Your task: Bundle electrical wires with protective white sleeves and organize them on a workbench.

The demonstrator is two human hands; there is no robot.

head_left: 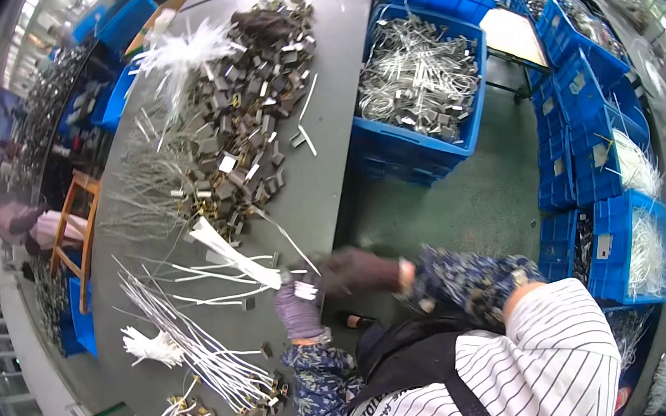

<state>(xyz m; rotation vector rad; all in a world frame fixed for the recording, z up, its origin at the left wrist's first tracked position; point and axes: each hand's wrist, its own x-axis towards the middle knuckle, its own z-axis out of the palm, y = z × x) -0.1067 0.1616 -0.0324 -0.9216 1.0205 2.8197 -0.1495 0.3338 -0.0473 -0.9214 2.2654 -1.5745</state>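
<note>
My left hand (299,314), in a grey-purple glove, is closed around a bundle of white wires (239,259) over the table. The wires fan out toward the pile, and short white ends show at my fingers. My right hand (358,272), in a dark glove, is close beside it and blurred. A single pale wire (288,237) runs from the pile to its fingertips, which look pinched on it. Beyond lies a heap of small dark block-shaped parts (250,106) with wires. Nearer me is a laid-out bunch of white-wired parts (199,350).
A blue crate (412,139) full of wired parts stands against the table's (330,58) right edge. More blue crates (581,147) are stacked at the right. White strands (185,57) top the heap. A wooden stool (76,235) and a person (40,226) are across the table.
</note>
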